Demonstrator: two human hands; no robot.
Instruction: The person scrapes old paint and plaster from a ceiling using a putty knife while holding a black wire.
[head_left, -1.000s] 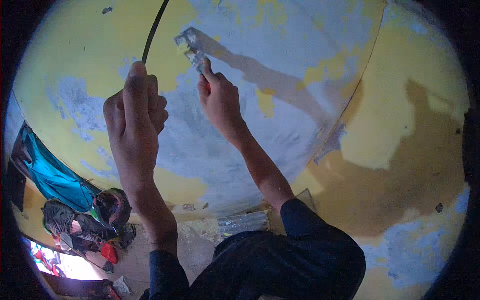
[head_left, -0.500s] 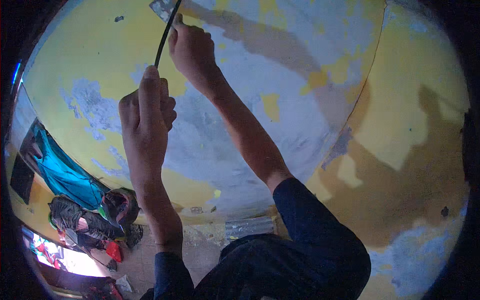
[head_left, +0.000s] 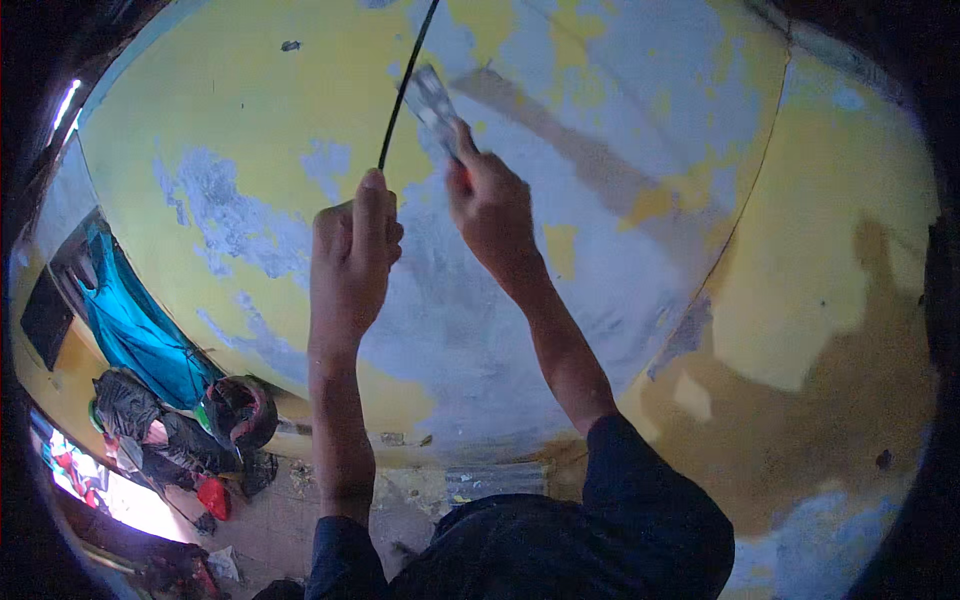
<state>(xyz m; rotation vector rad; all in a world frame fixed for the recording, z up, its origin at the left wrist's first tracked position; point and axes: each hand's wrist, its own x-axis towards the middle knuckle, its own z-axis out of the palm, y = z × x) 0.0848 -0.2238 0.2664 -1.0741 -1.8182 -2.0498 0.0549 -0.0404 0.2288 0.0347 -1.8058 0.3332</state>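
My left hand (head_left: 352,255) is closed round the lower end of a thin black rod or cable (head_left: 407,85), which rises past the top of the picture. Just to the right, my right hand (head_left: 495,210) grips a scraper (head_left: 432,108) with a flat metal blade, a little blurred. A bit of red shows at its handle. The blade points up and left, close beside the rod; I cannot tell whether it touches the wall. Both hands are in front of a wall (head_left: 270,110) of yellow paint with large bare grey patches.
A crack (head_left: 755,180) runs down the wall at the right, where my shadow falls. At the lower left hangs a turquoise cloth (head_left: 140,320), above a heap of dark bags (head_left: 165,430) and a red item (head_left: 213,497). Paint flakes lie on the tiled floor (head_left: 290,510).
My right hand has come down and to the right with the scraper. My left hand, still round the rod, sits lower and further right in the picture; the view has also shifted slightly.
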